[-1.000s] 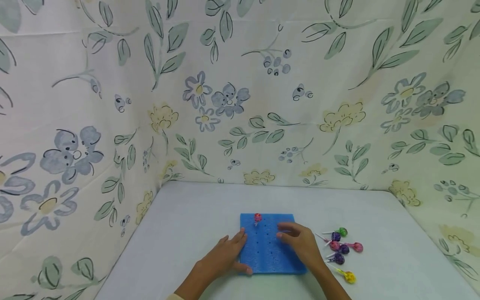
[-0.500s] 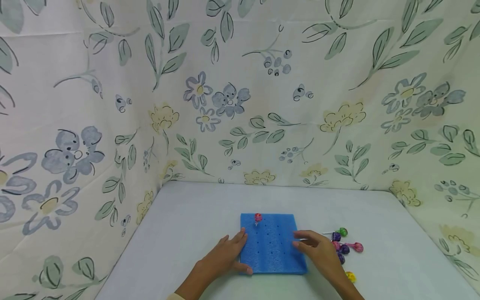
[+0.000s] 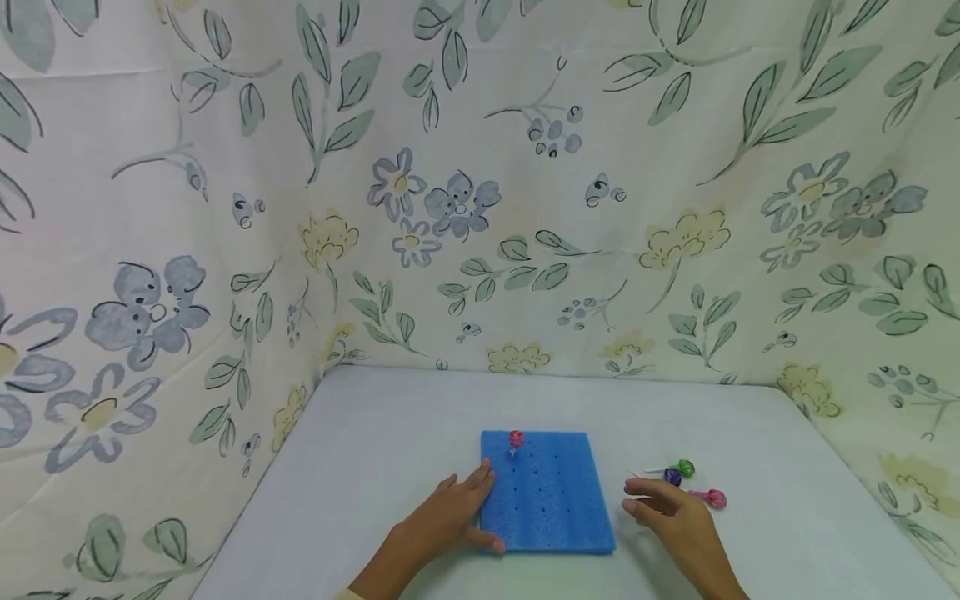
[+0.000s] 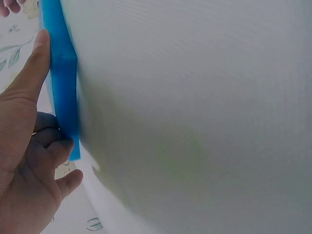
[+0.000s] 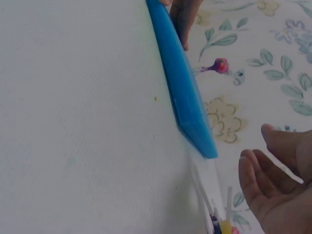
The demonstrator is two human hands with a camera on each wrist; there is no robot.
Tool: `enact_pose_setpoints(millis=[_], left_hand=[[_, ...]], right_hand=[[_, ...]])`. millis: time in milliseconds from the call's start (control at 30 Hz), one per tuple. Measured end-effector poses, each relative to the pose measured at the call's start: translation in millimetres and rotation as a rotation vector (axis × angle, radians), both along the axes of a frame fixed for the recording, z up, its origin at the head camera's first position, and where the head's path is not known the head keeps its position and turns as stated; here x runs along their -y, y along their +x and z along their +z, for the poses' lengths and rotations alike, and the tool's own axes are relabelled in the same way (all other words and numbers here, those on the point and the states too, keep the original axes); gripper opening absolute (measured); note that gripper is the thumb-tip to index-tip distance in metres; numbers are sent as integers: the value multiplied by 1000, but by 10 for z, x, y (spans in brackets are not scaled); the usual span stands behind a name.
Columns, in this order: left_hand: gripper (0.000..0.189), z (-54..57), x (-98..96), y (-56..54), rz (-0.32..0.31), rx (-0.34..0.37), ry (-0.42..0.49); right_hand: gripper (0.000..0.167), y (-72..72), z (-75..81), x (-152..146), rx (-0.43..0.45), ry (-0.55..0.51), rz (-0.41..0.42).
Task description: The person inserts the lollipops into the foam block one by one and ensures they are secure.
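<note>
A blue foam block with rows of small holes lies on the white table. One red lollipop stands upright in a hole near its far left corner. My left hand rests against the block's left side, fingers straight and thumb at the near corner. Over the loose lollipops at the right hovers my right hand, fingers loosely bent, thumb apart from them and nothing held. Beyond it show a green lollipop, a purple lollipop and a pink lollipop. The hand hides the others; a yellow lollipop shows below it in the right wrist view.
The white table reaches back to a floral cloth hanging behind and at both sides. A thin white stick pokes out past my right fingertips.
My right hand has moved right, from above the foam block to over the loose lollipops, covering several of them. My left hand has stayed in place.
</note>
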State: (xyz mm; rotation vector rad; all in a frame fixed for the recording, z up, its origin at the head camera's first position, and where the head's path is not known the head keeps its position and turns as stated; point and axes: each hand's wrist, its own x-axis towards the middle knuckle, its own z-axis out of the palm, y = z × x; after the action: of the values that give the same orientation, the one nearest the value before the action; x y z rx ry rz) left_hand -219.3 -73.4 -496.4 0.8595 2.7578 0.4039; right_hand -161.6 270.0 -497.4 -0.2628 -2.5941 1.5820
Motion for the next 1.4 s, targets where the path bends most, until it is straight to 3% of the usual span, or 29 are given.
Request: enact_pose_setpoints(millis=[300,700,1400], left_hand=[[109,-7,2,20,-3,-15,-16],[107,-4,9,35,-8,-3,6],[106,-37,31,13,-25,-27,17]], right_hand=[[44,185,15,-245,60,52,-39],[60,331,45,-535,217,68,-114],[62,410,-90,-728,244,60,-163]])
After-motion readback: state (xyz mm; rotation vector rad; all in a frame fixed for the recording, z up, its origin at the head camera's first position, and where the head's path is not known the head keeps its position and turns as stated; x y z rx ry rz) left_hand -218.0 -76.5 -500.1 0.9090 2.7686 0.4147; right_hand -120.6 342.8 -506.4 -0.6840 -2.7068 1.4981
